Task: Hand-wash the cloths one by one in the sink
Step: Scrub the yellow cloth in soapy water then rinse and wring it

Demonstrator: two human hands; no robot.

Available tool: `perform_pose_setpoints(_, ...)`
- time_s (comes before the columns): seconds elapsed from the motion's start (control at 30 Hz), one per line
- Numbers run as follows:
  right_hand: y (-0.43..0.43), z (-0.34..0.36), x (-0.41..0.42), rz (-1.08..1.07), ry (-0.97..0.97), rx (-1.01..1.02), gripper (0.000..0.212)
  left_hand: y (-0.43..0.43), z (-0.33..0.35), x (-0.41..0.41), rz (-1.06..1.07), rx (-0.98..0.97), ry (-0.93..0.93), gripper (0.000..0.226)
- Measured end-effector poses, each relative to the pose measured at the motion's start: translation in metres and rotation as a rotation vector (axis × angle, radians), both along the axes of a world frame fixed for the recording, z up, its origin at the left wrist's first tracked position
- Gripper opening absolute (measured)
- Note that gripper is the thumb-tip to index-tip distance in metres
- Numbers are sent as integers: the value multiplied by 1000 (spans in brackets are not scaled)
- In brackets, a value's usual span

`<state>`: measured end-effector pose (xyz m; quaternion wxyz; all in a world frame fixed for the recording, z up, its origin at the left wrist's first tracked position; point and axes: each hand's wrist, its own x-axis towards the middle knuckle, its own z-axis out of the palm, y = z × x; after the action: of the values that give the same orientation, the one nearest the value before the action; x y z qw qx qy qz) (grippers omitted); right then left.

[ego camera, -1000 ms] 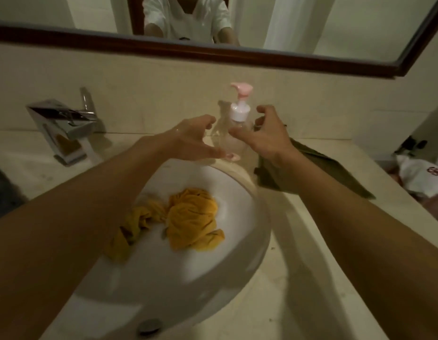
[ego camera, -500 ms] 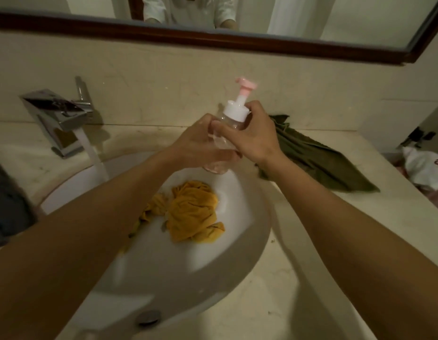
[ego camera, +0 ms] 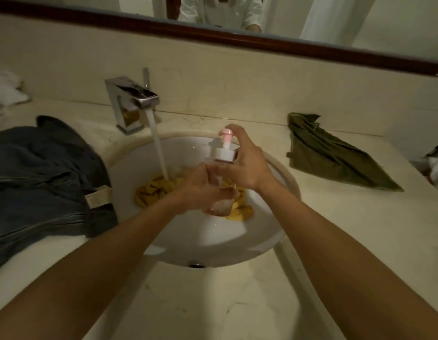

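Over the white sink point(ego camera: 213, 239) 2 hands hold 1 clear pump bottle point(ego camera: 224, 155) upright, its long axis near vertical. The left hand point(ego camera: 200, 186) is curled tight round the lower body. The right hand point(ego camera: 244, 165) is curled at the white collar, its forefinger arched over the pink pump head. The yellow cloth point(ego camera: 151, 190) lies crumpled in the basin directly beneath both hands, under the stream from the running faucet point(ego camera: 132, 94). The spout points left, toward the stream, so soap pressed out should drop onto the cloth just below, and the right hand, already nearest the head, looks set to press. A green cloth point(ego camera: 335, 158) waits on the counter point(ego camera: 213, 303) to the right, and a dark cloth point(ego camera: 41, 173) to the left.
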<state>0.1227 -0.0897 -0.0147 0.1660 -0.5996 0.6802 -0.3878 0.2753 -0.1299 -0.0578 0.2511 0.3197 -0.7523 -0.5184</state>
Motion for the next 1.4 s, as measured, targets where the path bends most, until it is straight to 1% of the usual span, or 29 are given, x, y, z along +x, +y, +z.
perform_pose_setpoints(0.07, -3, -8, 7, 8, -1, 49, 75, 0, -10, 8, 20, 64, -8, 40)
perform_pose_setpoints(0.13, -7, -18, 12, -9, -33, 79, 71, -2, -19, 12, 16, 118, -18, 49)
perform_pose_setpoints(0.17, -9, -24, 13, -21, -54, 87, 68, -3, -22, 13, 8, 142, -19, 50)
perform_pose_setpoints(0.3, -15, -36, 14, -31, -99, 118, 62, -4, -25, 14, -28, 206, -29, 36)
perform_pose_setpoints(0.4, -17, -37, 8, -20, -154, 137, 62, -4, -26, 11, -19, 255, -54, 43)
perform_pose_setpoints(0.47, -18, -37, 6, 0, -177, 162, 73, -4, -26, 7, 10, 263, -59, 54)
perform_pose_setpoints(0.53, -16, -34, 4, 31, -151, 204, 101, -4, -27, 4, 32, 262, -55, 61)
perform_pose_setpoints(0.57, -13, -30, 4, 45, -131, 227, 113, -4, -26, 3, 26, 264, -49, 61)
perform_pose_setpoints(0.6, -11, -25, 4, 61, -117, 244, 120, -3, -26, 2, 13, 270, -35, 58)
perform_pose_setpoints(0.7, -2, -10, 2, 80, -104, 228, 125, 1, -20, 3, -34, 244, -10, 52)
perform_pose_setpoints(0.77, 1, -3, -2, 79, -133, 185, 126, -1, -13, -1, -11, 197, 4, 53)
perform_pose_setpoints(0.87, -1, 6, -14, 23, -232, 123, 129, -13, 1, -17, 65, 106, 27, 63)
perform_pose_setpoints(0.9, -1, 12, -19, -17, -264, 119, 126, -18, 5, -23, 89, 78, 31, 67)
perform_pose_setpoints(0.93, -2, 16, -25, -52, -278, 119, 118, -22, 9, -31, 125, 33, 31, 72)
perform_pose_setpoints(1.0, -6, 24, -38, -90, -259, 119, 85, -27, 22, -44, 221, -61, 14, 80)
perform_pose_setpoints(1.03, -7, 30, -41, -109, -248, 108, 73, -30, 27, -51, 246, -84, 29, 82)
perform_pose_setpoints(1.07, -9, 34, -46, -127, -237, 78, 72, -35, 30, -58, 245, -94, 57, 82)
perform_pose_setpoints(1.13, -15, 41, -57, -177, -198, 3, 83, -44, 39, -73, 211, -109, 88, 81)
perform_pose_setpoints(1.17, -18, 45, -62, -196, -180, -29, 84, -50, 43, -81, 201, -119, 95, 82)
perform_pose_setpoints(1.2, -22, 47, -69, -209, -174, -52, 81, -56, 45, -89, 205, -133, 99, 84)
perform_pose_setpoints(1.27, -31, 48, -83, -231, -191, -84, 64, -68, 50, -104, 197, -154, 121, 85)
perform_pose_setpoints(1.3, -37, 46, -91, -241, -196, -97, 62, -74, 51, -112, 192, -150, 132, 84)
perform_pose_setpoints(1.4, -54, 38, -113, -263, -148, -122, 69, -92, 47, -134, 179, -125, 153, 86)
